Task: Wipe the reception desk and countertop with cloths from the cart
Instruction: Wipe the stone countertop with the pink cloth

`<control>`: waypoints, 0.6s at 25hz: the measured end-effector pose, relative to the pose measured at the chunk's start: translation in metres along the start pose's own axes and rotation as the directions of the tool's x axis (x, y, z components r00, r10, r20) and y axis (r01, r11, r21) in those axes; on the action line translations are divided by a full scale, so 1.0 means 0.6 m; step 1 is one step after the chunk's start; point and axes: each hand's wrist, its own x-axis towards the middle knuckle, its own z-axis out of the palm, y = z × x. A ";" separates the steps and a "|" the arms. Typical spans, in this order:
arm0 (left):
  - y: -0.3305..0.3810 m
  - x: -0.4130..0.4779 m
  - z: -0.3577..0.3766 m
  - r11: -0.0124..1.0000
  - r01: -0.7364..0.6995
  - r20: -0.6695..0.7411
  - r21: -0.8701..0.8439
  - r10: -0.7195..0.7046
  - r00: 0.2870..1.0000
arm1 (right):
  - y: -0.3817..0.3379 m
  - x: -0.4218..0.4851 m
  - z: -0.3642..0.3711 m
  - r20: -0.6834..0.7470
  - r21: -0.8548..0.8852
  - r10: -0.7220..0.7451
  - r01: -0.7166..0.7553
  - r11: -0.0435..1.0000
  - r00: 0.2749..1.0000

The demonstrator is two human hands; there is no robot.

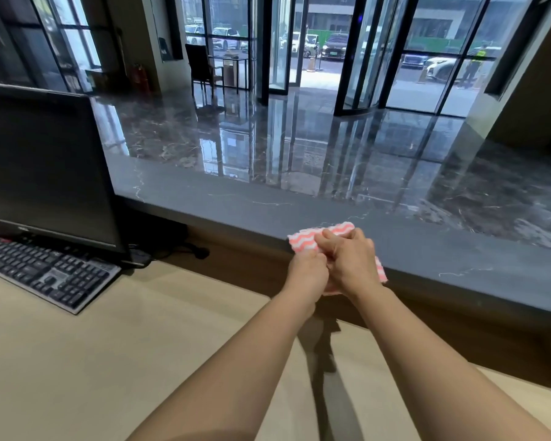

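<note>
Nearest the camera, two bare forearms reached forward over the pale desk (115, 361), running close together until the wrists nearly met. The left hand (307, 270) was curled shut, pinching the near left part of a cloth (303, 241) striped in pink and white waves. The right hand (352, 262) lay just beside it, touching it, knuckles up and fingers bent, gripping the same cloth so that a corner showed past its far side. Both hands were thus closed on the cloth, which was held bunched in the air at the front edge of the dark stone countertop (427, 259); whether it touched the stone could not be told. As a judgement, the step in hand looked like folding or gathering the cloth into a pad before wiping, not the wiping itself. The next move would likely call for flattening the cloth, laying it on the countertop under one palm, and sweeping along the length of the stone. To the left on the desk sat a keyboard (45, 272) and behind it a dark monitor (45, 173), which a wipe of the desk would have to work around. The cart was not in view.
</note>
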 end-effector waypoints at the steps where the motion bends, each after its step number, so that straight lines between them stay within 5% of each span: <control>1: 0.003 -0.001 -0.009 0.999 -0.032 -0.021 -0.014 0.032 0.999 | -0.007 -0.001 0.005 0.005 0.013 -0.027 0.027 1.000 1.000; 15: 0.018 0.062 -0.069 0.998 -0.058 -0.247 -0.004 0.055 0.967 | -0.054 0.040 0.080 0.241 -0.181 -0.111 0.157 0.971 0.964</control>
